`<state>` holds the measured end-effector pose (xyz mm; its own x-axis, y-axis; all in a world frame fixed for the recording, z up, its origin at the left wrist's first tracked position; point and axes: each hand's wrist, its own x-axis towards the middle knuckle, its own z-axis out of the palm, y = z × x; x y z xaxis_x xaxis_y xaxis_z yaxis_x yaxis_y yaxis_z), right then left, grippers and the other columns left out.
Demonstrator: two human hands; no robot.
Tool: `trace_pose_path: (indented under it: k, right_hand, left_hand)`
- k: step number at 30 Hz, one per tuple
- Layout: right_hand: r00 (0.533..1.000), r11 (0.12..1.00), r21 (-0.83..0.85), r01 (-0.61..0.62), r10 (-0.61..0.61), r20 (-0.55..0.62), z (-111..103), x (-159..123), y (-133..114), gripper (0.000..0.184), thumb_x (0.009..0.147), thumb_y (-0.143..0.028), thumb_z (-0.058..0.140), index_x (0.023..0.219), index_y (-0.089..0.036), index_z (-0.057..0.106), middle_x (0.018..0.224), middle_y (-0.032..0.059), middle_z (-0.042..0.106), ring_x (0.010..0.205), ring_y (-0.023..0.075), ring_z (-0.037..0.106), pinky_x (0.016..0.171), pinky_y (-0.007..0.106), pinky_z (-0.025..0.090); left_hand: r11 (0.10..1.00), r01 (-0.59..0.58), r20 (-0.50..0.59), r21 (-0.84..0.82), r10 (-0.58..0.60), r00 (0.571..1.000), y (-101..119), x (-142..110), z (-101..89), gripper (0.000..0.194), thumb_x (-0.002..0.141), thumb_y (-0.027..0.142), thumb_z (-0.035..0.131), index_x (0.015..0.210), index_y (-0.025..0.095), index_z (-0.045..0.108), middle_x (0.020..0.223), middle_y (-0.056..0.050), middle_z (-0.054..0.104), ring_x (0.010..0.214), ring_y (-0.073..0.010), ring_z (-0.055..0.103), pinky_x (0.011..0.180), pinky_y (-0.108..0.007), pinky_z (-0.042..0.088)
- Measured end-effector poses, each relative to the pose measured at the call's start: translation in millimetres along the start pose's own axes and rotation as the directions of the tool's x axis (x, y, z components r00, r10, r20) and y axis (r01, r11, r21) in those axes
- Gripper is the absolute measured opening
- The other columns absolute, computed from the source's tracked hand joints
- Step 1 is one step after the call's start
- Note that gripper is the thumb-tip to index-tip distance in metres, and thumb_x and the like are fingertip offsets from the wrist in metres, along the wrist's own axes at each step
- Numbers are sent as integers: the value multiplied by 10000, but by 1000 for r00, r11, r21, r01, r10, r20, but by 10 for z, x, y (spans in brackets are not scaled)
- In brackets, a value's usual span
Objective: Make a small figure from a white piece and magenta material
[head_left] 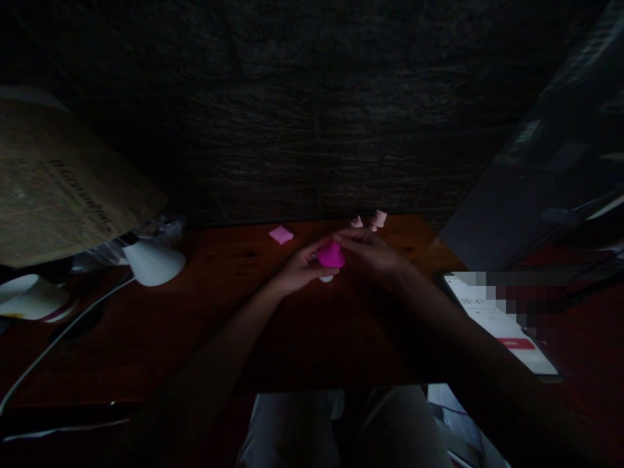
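Note:
A bright magenta piece [331,254], narrow at the top and wider below, is held between my hands over the wooden table; it looks soft, like modelling clay. My left hand [298,268] grips its lower side with fingers and thumb. At its narrow top, my right hand [366,247] pinches with fingertips. A small white rounded bit [327,278] shows just under the magenta piece; whether the two are joined, I cannot tell. Beyond my left hand lies a flat pink square piece [281,234]. Behind my right hand are pale pink lumps [379,219].
The wooden table [195,338] meets a dark brick wall. On the left stand a brown paper bag [73,175], a white cone-shaped object [155,263] with a cable, and a paper cup [34,298]. A lit phone [497,325] lies at the right edge.

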<state>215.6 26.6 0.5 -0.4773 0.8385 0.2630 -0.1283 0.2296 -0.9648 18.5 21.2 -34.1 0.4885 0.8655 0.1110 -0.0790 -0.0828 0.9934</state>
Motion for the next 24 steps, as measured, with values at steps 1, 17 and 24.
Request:
trace_pose_path:
  k: [1,17,24]
  right_hand:
    - [1000,1000,-10,-3,3,-5,8,-3,-12,389,867,-596,726,947,-225,811,913,37,790,889,186,708,876,329,548]
    - [949,990,-103,95,-121,-290,15,51,-7,394,790,-503,832,1082,-244,778,1148,70,788,1081,243,721,1038,462,540]
    - [940,979,-163,118,-163,-300,122,45,39,423,761,-445,850,1116,-237,750,1110,87,798,1030,258,744,960,465,588]
  left_hand:
    - [1000,4,-6,-5,-4,1000,1,1,1,821,643,237,899,1409,214,603,1344,-119,681,1136,-255,672,1008,-423,533]
    - [979,-143,-294,142,180,939,-19,71,13,592,624,362,920,1118,176,652,1040,-52,735,929,-193,673,834,-322,540]
    - [977,-144,-277,157,183,943,-78,70,18,623,650,317,912,1187,188,622,1116,-68,738,971,-214,696,846,-337,560]
